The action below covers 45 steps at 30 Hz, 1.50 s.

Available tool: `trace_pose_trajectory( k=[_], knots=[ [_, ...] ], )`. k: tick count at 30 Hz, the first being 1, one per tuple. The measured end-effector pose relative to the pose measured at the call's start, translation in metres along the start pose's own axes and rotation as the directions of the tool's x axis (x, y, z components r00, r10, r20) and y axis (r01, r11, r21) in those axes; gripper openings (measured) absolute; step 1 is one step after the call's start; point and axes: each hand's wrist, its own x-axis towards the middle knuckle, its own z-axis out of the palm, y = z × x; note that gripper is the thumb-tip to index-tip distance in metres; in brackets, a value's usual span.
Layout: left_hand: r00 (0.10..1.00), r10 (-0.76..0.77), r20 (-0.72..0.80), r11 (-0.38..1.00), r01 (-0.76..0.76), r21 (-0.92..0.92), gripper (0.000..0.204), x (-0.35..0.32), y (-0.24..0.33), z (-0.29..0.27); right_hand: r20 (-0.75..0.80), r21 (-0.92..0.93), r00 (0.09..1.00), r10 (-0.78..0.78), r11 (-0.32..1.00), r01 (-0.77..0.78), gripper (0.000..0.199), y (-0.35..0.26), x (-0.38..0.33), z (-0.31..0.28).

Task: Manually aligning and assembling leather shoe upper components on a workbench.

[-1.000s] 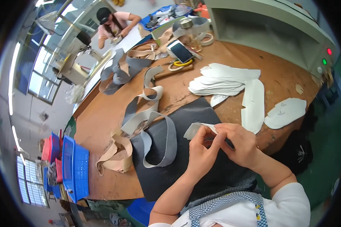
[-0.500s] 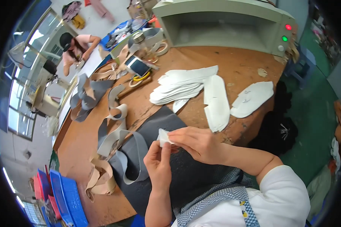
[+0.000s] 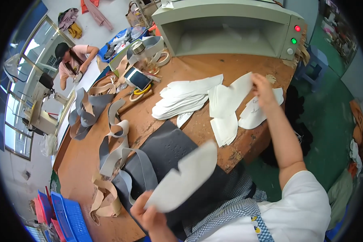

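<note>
Now | left hand point(image 3: 149, 215) fingers pinch white insole point(image 3: 183, 177) | right hand point(image 3: 264, 90) fingers grip white sheet point(image 3: 230, 97)

Brown wooden counter point(image 3: 246, 64), worn edge on the near side. Directly on it: a fanned stack of white insole-shaped pieces point(image 3: 185, 99), a dark grey perforated sheet point(image 3: 169, 147) hanging over the near edge, looped grey and tan straps point(image 3: 113, 161), a phone point(image 3: 138, 78) on yellow-handled scissors point(image 3: 140, 91), a glass jar point(image 3: 138, 50), tape rolls point(image 3: 162, 59), a grey-green box machine point(image 3: 230, 28) at the far end.
</note>
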Motion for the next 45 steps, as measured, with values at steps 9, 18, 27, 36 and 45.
trace_pose_trajectory(
  k=[9,18,27,36,45],
  knots=[
    [0.760,-0.093,0.643,0.866,0.380,-0.325,0.032,0.070,-0.065,0.035,0.039,0.305,0.998,-0.057,0.951,0.043,0.010,-0.041,0.132,-0.007],
    [0.680,-0.463,0.568,0.680,0.684,-0.263,0.025,0.088,-0.144,0.017,0.081,0.340,0.996,-0.042,0.941,0.012,0.008,-0.024,0.293,0.078],
    [0.663,-0.485,0.570,0.638,0.714,-0.287,0.026,0.098,-0.144,0.019,-0.297,-0.018,0.950,0.095,0.994,-0.105,0.027,0.032,0.326,0.091],
    [0.709,-0.484,0.514,0.695,0.668,-0.266,0.025,0.096,-0.135,0.018,0.356,-0.507,0.930,-0.089,0.818,0.273,0.032,-0.017,0.141,0.127],
    [0.795,-0.393,0.461,0.735,0.573,-0.361,0.023,0.097,-0.127,0.024,0.896,-0.443,-0.009,0.444,0.892,-0.087,0.044,-0.009,-0.116,0.109]
  ],
)
